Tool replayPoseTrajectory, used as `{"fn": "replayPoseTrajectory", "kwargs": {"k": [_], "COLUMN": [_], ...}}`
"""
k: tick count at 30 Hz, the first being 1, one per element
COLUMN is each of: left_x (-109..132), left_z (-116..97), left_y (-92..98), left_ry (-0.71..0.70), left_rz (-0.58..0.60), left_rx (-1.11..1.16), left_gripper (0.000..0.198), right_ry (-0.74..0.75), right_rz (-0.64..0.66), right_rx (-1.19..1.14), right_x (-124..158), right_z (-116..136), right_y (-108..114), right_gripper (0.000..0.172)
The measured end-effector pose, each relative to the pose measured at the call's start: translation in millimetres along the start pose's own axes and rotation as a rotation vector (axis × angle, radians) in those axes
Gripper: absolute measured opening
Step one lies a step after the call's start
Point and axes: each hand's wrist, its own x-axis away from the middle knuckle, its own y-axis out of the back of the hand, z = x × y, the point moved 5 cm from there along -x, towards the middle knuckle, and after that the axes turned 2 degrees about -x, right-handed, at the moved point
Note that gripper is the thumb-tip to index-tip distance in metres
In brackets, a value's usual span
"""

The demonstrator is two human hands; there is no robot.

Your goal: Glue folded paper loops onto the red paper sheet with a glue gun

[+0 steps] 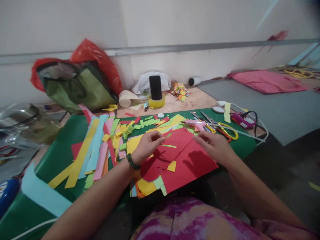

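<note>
— Two hands are seen over the worktop (60, 153); how are they held?

— The left hand (147, 145) is drawn narrow, its fingertips gathered against the thumb. Whether anything is pinched there cannot be told. A dark bead bracelet (132, 162) is worn on its wrist. The right hand (215, 145) is spread wide, palm down, with the fingers loose.

— What is found beneath them?

— A red sheet (190, 163) is laid on the near middle of the green-covered worktop, on top of other cut paper. The right hand is held over its far right edge, and the left hand over its left part. A thin green strip (169, 146) is seen lying on the sheet between the two hands, with a small yellow scrap (172, 166) nearer.

— What is set around it?

— Long paper strips (92, 150) are fanned out to the left. Yellow-handled scissors (226, 130) and a pink glue gun (195, 123) are laid just beyond the right hand. Farther off, a phone (155, 87) is stood upright in a roll of tape (157, 102), and a red and green bag (75, 83) is leaned against the wall at far left.
</note>
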Motion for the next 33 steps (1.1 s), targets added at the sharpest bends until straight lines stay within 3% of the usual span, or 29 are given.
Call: {"fn": "replayPoseTrajectory", "kwargs": {"k": [4, 9, 17, 26, 33], "left_x": [4.3, 9.3, 14.0, 15.5, 16.4], "left_z": [-5.8, -7.3, -1.9, -5.7, -3.9], "left_y": [-2.3, -9.2, -16.8, -22.4, -25.1], "left_ry": [-0.065, -0.062, 0.064, 0.058, 0.058], "left_rz": [-0.066, -0.022, 0.058, 0.126, 0.165], "left_rx": [0.116, 0.165, 0.313, 0.290, 0.244], "left_gripper": [0.026, 0.028, 0.030, 0.031, 0.027], "right_ry": [0.066, 0.023, 0.194, 0.161, 0.261], "right_rz": [0.102, 0.061, -0.082, -0.117, -0.156], "right_rx": [-0.548, -0.807, -0.609, -0.624, -0.595], "right_x": [13.1, 5.1, 8.8, 8.0, 13.7], "right_z": [27.7, 35.2, 41.5, 35.1, 39.3], "right_y": [-29.5, -41.4, -29.6, -29.2, -29.5], "right_gripper": [0.034, 0.032, 0.009, 0.013, 0.012]}}
